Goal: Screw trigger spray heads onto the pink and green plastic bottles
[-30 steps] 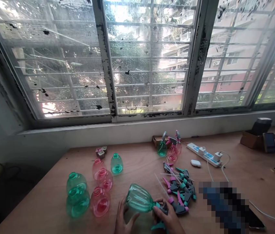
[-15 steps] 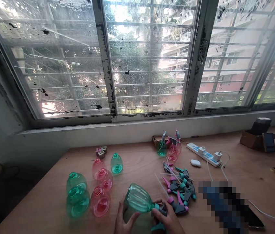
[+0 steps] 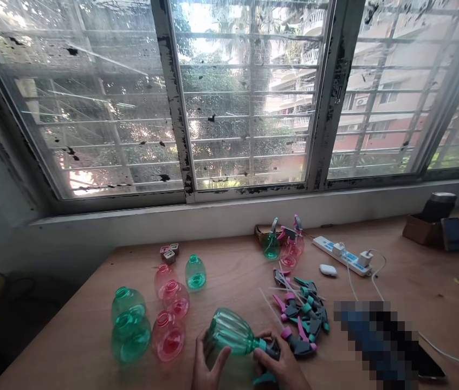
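A green spray bottle [image 3: 233, 331] lies tilted on its side between my two hands, its neck to the right. My left hand [image 3: 209, 362] is wrapped around the bottle's base end. At the neck, my right hand [image 3: 275, 358] grips the dark grey and teal spray head [image 3: 267, 348], fingers closed around it. The head sits against the bottle mouth; how tightly it is screwed on cannot be seen. Just right of my right hand lies a pile of loose spray heads [image 3: 306, 309] in grey, pink and teal, some with clear tubes.
Open pink bottles [image 3: 168, 337] and green bottles [image 3: 130, 337] stand on the left of the wooden table [image 3: 70, 336]. Assembled spray bottles [image 3: 289, 252] stand at the back. A power strip [image 3: 343, 255], white earbud case [image 3: 328, 270] and cardboard box [image 3: 420, 230] are on the right.
Both hands keep their hold on the bottle and spray head, with hardly any movement. The view has shifted very slightly.
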`<state>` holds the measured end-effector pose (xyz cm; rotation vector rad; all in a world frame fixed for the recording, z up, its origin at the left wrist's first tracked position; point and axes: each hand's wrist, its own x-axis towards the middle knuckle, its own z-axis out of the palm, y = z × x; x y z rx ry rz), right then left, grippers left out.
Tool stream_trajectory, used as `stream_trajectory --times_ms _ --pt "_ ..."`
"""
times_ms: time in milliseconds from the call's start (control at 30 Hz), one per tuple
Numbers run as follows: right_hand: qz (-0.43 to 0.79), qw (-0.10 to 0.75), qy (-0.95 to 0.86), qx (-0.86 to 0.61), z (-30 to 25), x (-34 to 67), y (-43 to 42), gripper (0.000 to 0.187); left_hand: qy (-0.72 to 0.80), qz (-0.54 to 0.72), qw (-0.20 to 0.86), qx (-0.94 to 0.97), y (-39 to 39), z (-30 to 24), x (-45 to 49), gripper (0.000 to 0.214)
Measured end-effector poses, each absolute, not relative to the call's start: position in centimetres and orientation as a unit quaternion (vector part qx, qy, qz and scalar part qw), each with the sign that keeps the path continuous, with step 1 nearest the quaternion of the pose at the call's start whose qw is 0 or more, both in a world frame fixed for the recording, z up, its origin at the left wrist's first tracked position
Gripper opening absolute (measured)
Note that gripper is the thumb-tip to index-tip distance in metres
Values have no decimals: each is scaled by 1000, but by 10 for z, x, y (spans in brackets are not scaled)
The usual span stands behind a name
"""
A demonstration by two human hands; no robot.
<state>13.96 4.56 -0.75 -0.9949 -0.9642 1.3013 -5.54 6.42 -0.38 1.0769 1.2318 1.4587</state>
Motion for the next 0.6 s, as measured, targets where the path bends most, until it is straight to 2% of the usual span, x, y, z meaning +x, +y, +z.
stream_trajectory --times_ms 233,467,600 --pt "574 586 -395 -415 0 142 46 46 510 549 448 488 66 -7 -64 68" --pt "553 586 -398 -438 0 138 43 47 514 588 429 453 59 2 -50 83" --pt "554 589 -397 -434 1 138 43 48 544 544 431 472 63 0 -57 71"
